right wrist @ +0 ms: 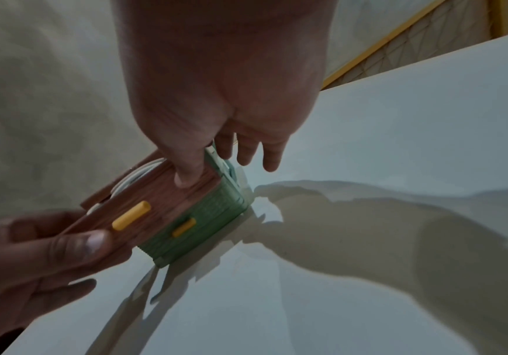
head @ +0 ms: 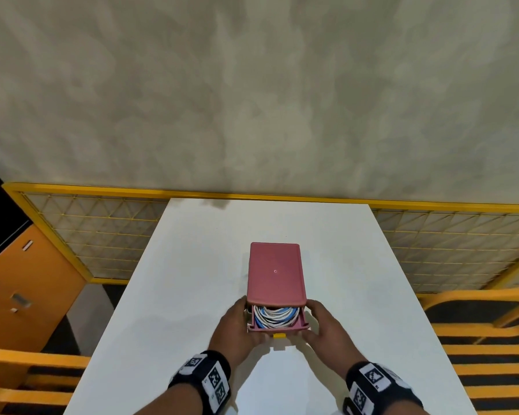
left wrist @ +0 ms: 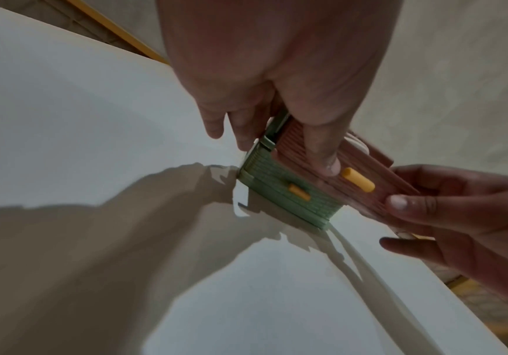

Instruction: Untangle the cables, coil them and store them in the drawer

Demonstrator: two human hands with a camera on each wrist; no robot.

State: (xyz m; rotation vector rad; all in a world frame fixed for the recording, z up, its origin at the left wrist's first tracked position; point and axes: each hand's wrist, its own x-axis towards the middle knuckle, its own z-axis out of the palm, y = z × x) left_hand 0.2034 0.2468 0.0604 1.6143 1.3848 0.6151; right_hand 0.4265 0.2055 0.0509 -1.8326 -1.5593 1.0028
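White table (head: 192,265), yellow mesh fence (head: 102,229) behind, orange cabinet (head: 27,280) at left

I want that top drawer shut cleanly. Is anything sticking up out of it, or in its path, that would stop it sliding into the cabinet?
Nothing visible does: the coiled cables lie inside the pink drawer, with no loop seen over its rim.

Cables (head: 274,317) partly hidden inside drawer (head: 277,326)

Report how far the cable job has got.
Done: white and blue cables lie coiled inside the pink drawer. In hand: left hand and right hand grip the drawer's front, thumbs pressing it. Left: the drawer is still partly out of the cabinet.
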